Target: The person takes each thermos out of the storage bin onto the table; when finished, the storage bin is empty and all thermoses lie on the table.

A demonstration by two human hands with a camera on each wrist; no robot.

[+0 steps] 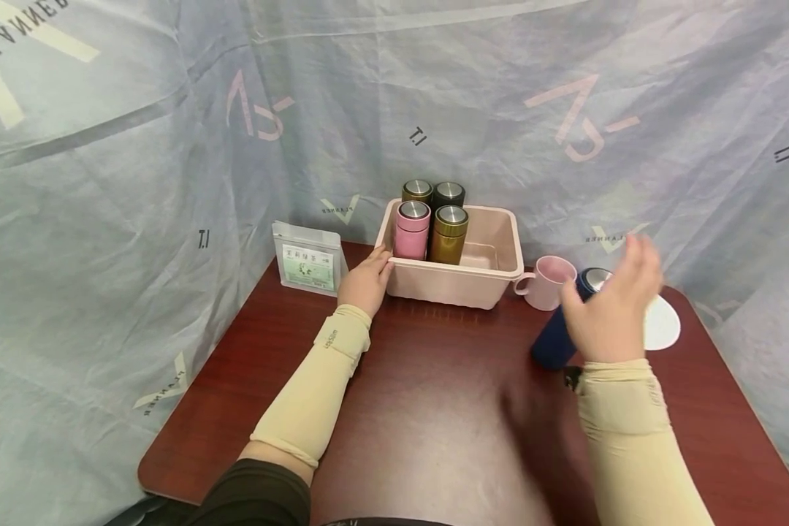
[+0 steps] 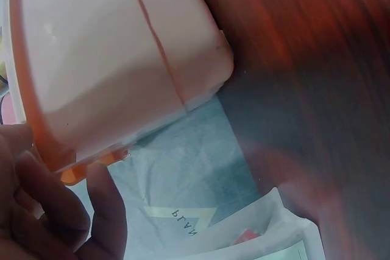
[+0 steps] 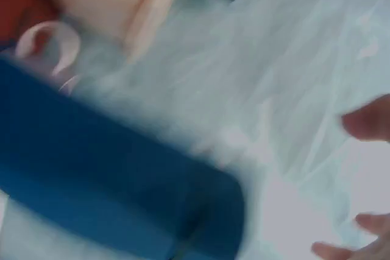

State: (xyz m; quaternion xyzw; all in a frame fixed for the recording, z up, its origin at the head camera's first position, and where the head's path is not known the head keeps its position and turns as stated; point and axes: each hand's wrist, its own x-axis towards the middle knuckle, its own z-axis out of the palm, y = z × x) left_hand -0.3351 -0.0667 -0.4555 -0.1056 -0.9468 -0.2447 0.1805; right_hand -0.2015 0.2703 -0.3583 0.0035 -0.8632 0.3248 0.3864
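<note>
My left hand holds the front left corner of a pale pink plastic bin; its fingers meet the corner rim in the left wrist view. Inside the bin's left side stand a pink thermos, a gold thermos, a brown-gold thermos and a black thermos. My right hand is raised by a dark blue thermos with a silver-topped lid, its fingers spread. In the right wrist view, a gap separates the fingers from the blurred blue thermos.
A pink mug stands just right of the bin. Partly behind my right hand lies a white round object. A white labelled pouch stands left of the bin. Printed grey sheeting hangs behind the dark red table.
</note>
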